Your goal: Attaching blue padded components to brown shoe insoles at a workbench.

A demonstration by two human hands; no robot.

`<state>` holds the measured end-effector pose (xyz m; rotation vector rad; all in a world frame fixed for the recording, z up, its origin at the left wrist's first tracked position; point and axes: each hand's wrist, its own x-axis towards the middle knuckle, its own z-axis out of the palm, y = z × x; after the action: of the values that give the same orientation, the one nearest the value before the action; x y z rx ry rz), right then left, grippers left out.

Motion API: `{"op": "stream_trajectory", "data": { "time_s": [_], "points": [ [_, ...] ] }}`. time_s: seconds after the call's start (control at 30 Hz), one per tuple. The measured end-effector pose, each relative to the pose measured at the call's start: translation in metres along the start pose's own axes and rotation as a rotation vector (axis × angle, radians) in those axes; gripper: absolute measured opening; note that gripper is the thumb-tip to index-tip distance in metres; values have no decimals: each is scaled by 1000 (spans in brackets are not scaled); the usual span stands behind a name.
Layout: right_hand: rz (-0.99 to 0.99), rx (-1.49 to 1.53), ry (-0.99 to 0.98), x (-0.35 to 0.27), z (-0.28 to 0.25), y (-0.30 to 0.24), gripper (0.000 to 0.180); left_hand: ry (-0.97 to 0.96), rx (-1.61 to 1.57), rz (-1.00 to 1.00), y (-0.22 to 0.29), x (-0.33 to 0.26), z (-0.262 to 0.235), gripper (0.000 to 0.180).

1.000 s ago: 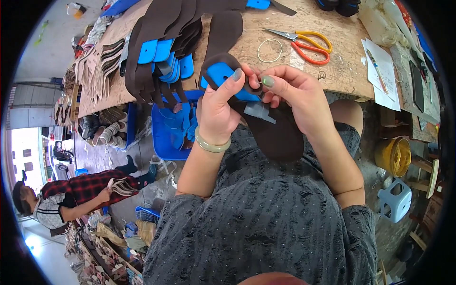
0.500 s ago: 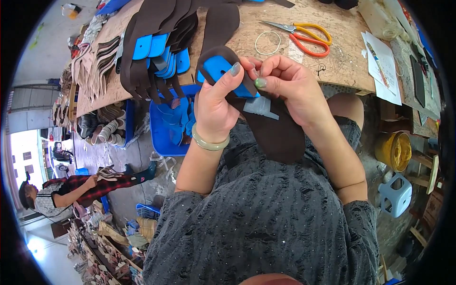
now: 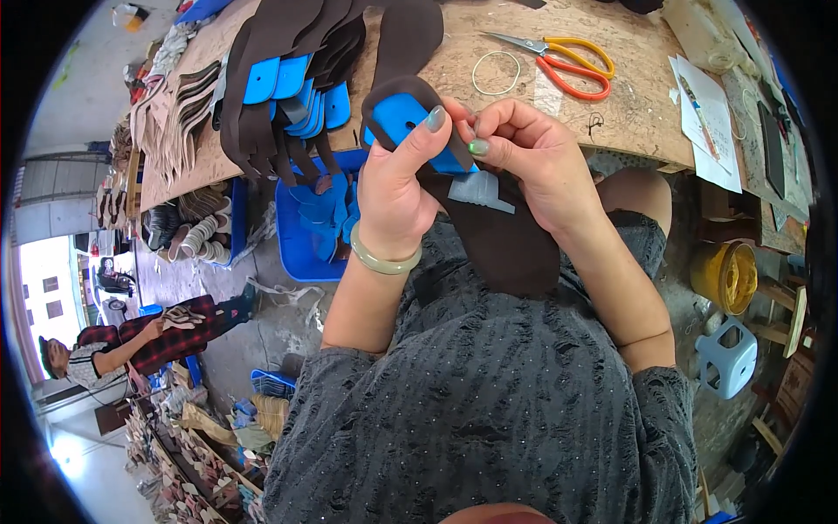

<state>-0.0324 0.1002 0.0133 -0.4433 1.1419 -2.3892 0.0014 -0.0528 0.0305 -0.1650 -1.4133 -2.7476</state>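
My left hand (image 3: 397,179) is closed on a dark brown insole-shaped piece (image 3: 506,249), its thumb pressed on a blue patch (image 3: 393,112) with a small dark hole. A dark strip crosses the patch. Just right of it, my right hand (image 3: 546,166) has thumb and forefinger pinched together by the patch's edge; whatever lies between those fingertips is too small to make out. Below the fingers, a translucent grey piece (image 3: 478,190) lies against the brown material. The wide brown end hangs over my lap.
On the wooden table (image 3: 628,113) lie orange-and-yellow-handled scissors (image 3: 580,77), a rubber band (image 3: 474,77) and a stack of brown pieces (image 3: 292,31) with blue tabs. A blue bin (image 3: 301,266) of scraps stands below the table edge. A person (image 3: 113,358) is at far left; a stool (image 3: 729,358) is right.
My hands keep almost the same hold, with the right fingertips shifting slightly. The person at far left has drawn their legs back and lowered what they hold. The view has shifted slightly.
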Motion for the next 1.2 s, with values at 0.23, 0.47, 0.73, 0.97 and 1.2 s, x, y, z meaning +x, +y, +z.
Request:
{"op": "stream_trajectory", "data": {
  "time_s": [0.23, 0.47, 0.73, 0.97, 1.2],
  "points": [
    [23, -214, 107, -9, 2, -5, 17, 38, 87, 60, 0, 2, 4, 16],
    [-183, -671, 82, -9, 6, -4, 19, 74, 203, 38, -1, 2, 8, 16],
    [-19, -631, 41, -5, -3, -8, 20, 102, 170, -48, -3, 5, 7, 19],
    [-314, -954, 10, 4, -9, 3, 22, 49, 126, -97, 1, 13, 8, 17],
    [96, -401, -137, 2, -31, -12, 38, 133, -59, -141, -1, 18, 4, 22]
  ]
}}
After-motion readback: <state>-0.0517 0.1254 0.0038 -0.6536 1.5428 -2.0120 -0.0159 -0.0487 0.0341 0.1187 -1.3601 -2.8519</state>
